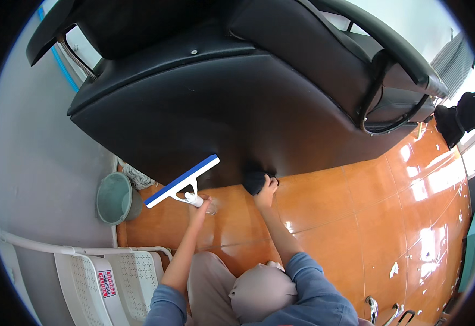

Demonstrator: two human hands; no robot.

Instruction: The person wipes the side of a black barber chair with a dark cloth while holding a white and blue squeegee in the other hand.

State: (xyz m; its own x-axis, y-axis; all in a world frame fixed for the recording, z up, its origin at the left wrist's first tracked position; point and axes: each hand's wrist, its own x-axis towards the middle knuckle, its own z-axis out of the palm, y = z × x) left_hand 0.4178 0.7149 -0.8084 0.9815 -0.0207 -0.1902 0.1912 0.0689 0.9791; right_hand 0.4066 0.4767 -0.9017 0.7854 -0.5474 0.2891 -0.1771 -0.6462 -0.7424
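Observation:
A black padded salon-type chair (205, 114), with a smooth upholstered side panel, fills the space before me. My right hand (266, 191) holds a bunched black cloth (254, 182) against the lower edge of that panel, close to the floor. In my left hand (199, 212) is a white squeegee (184, 182) with a blue blade and what looks like a clear bottle at its handle. The squeegee tilts up to the right in front of the panel's lower left part; whether it touches the panel I cannot tell.
A grey-green bucket (113, 197) and white mop strings (139, 177) are by the wall at left. White perforated baskets (133, 281) on a rack stand at lower left. Paper scraps (393, 270) lie on the orange tiled floor (327, 228). Black fabric items (459, 118) appear at far right.

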